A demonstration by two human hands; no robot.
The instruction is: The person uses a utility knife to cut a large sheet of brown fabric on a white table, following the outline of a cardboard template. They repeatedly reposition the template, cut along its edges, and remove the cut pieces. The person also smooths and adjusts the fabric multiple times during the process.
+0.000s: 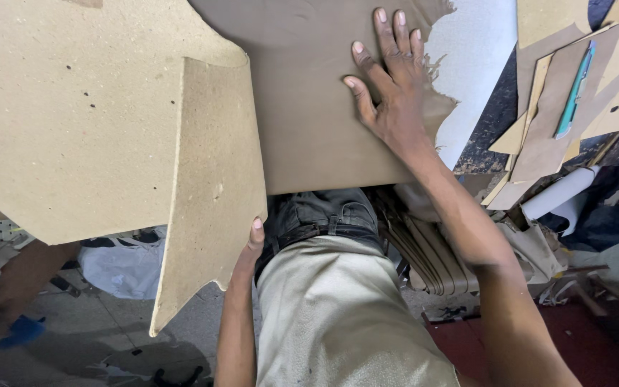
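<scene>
Right hand point(395, 93) lies flat, fingers spread, pressing down on a brown paper sheet point(309, 100) spread over the bench point(471, 64); it grips nothing, only pins the sheet. Beside its wrist the sheet's edge is ragged and torn, with the pale bench surface showing beyond. Left hand point(247, 251) is closed around the lower edge of a large cut fibreboard panel point(87, 122), thumb on the near face, holding it up at the bench's near edge, where it overlaps the sheet. Farther right lie cardboard offcuts point(560, 122) with a teal utility knife point(574, 89) on top, and a white roll point(560, 193) below them. The one-handed hold on the panel's narrow lower part looks risky: the panel could tip or slide, and dragging it across the sheet could lengthen the tear.
</scene>
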